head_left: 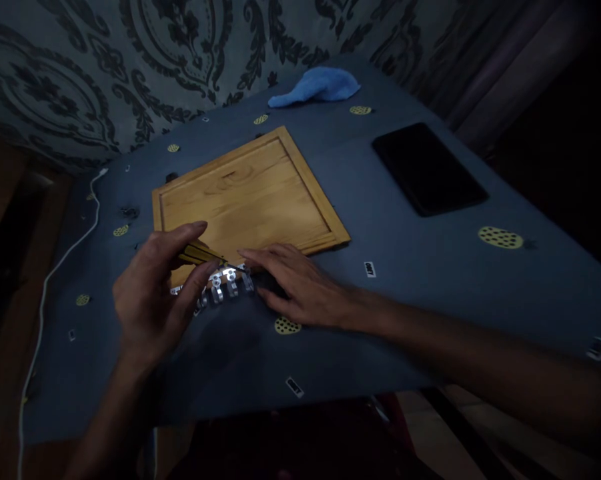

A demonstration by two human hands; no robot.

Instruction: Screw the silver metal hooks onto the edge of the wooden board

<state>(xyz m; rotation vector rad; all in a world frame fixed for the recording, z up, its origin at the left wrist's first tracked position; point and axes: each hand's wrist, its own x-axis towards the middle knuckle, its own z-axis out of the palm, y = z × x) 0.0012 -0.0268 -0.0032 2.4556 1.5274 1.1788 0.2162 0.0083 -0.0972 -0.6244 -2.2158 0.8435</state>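
My left hand (153, 290) is closed around a screwdriver (200, 254) with a yellow and black handle. Its thin dark shaft points right, and the tip is over a shiny metal hook strip (223, 278). This strip lies along the near edge of a wooden board (240, 197), its several hooks hanging toward me. At the strip's right end is my right hand (300, 283), with index finger and thumb apart. The index fingertip rests by the board's edge, and the thumb lies lower, near the last hook. Part of the strip is hidden behind my left thumb.
A blue cloth (320, 87) lies crumpled at the back of the table. To the right is a black tablet-like slab (429, 169). A white cable (55, 267) runs down the left side. Small dark items (129, 212) sit left of the board. Patterned curtain hangs behind.
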